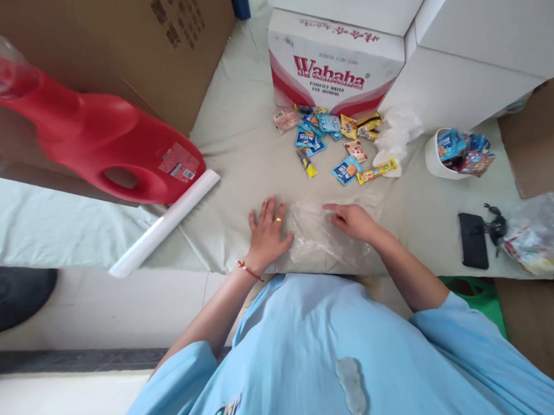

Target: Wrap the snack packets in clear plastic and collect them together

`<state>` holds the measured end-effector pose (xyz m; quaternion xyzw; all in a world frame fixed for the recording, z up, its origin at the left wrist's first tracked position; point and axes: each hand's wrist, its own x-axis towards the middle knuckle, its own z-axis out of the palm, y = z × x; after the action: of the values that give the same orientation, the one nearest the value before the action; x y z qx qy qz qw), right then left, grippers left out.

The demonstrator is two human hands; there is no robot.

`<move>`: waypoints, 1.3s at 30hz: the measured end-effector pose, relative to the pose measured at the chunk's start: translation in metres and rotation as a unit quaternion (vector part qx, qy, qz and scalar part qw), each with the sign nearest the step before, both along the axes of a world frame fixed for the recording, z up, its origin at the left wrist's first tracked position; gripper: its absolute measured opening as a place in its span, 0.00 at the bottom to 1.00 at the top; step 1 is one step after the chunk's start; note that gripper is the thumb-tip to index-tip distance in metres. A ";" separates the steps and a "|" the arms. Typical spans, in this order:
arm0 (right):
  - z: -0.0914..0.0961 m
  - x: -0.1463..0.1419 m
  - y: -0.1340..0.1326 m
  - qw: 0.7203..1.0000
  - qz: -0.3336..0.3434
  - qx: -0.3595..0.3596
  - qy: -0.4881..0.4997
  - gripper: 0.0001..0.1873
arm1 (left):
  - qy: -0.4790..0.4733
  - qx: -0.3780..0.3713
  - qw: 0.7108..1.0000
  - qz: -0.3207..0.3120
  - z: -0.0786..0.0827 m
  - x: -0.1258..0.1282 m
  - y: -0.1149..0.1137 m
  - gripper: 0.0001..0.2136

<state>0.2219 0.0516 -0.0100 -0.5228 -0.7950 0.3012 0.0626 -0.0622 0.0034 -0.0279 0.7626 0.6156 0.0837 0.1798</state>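
Observation:
A clear, crinkled plastic bag (313, 230) lies flat on the pale cloth in front of me. My left hand (269, 236) rests palm down at its left edge, fingers spread, with the thumb by the plastic. Over the bag's upper right part is my right hand (356, 221), its index finger stretched out to the left and touching or just above the plastic. The other fingers of that hand curl under and are partly hidden; I see nothing held in them. Beyond the bag lie several small wrapped snacks, among them a blue packet (347, 170) and a yellow stick packet (377, 171).
A red detergent bottle (115, 135) and a white roll (166, 222) lie on the left. A Wahaba-labelled carton (335, 68) stands behind the snacks. On the right are a white tub (442, 161) of packets, a black phone (473, 240), keys (495, 226) and a filled plastic bag (541, 234).

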 end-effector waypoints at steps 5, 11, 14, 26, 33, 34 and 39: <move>-0.010 -0.030 0.033 0.989 -0.045 0.060 0.125 0.33 | -0.045 0.157 0.984 -0.065 -0.012 0.004 -0.025 0.27; 0.000 -0.052 0.058 0.960 -0.043 0.177 0.211 0.32 | -0.060 0.107 0.978 -0.169 -0.016 0.007 -0.023 0.21; 0.016 -0.054 0.047 0.951 -0.064 0.231 0.196 0.22 | -0.060 0.056 0.990 -0.116 -0.010 0.011 -0.013 0.25; -0.025 -0.043 -0.061 0.964 0.214 0.111 0.112 0.15 | -0.207 -0.025 0.977 0.038 0.004 0.001 0.021 0.21; -0.033 -0.055 -0.068 0.959 0.243 0.109 0.101 0.18 | -0.072 0.010 0.988 0.135 0.013 0.030 0.076 0.18; -0.034 -0.055 -0.070 0.960 0.237 0.111 0.102 0.18 | -0.055 0.004 0.991 0.121 0.014 0.035 0.080 0.17; -0.034 -0.053 -0.074 0.966 0.207 0.108 0.108 0.17 | -0.108 -0.063 0.991 0.050 0.017 0.044 0.084 0.16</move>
<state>0.1688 -0.0227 -0.0439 -0.3013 -0.9024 0.2743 0.1404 -0.0179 0.0874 -0.0106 0.7043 0.6343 0.1351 0.2886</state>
